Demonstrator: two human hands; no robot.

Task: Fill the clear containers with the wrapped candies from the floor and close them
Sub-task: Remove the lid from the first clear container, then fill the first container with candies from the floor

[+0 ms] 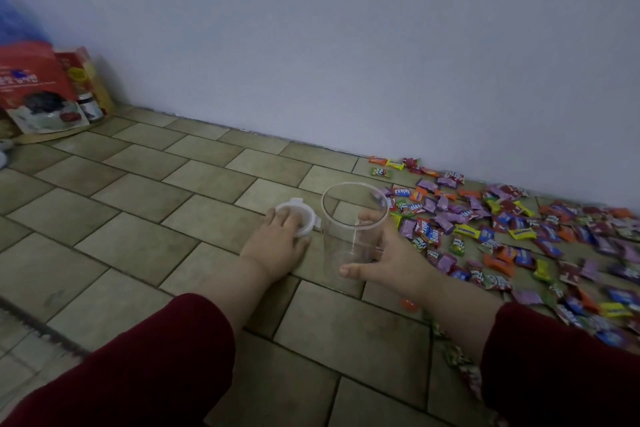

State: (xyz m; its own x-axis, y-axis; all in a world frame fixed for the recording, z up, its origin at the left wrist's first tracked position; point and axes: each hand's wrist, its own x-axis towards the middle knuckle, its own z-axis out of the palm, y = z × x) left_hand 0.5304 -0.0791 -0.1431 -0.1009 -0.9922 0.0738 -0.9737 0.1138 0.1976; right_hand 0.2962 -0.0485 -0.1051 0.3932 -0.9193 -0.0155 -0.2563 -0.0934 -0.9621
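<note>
Right hand (391,253) wraps tall clear plastic container (343,218), empty, upright on tan tiled floor (138,218). Left hand (278,239) flat on round white plastic lid (306,217) just beside. Colourful wrapped candies (502,222) scattered right. I reckon light container tips if grip slackens.

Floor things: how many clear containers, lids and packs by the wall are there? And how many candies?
clear container: 1
lid: 1
packs by the wall: 2
wrapped candies: too many to count, and they overlap and blur
Total: 4, candies left out
</note>
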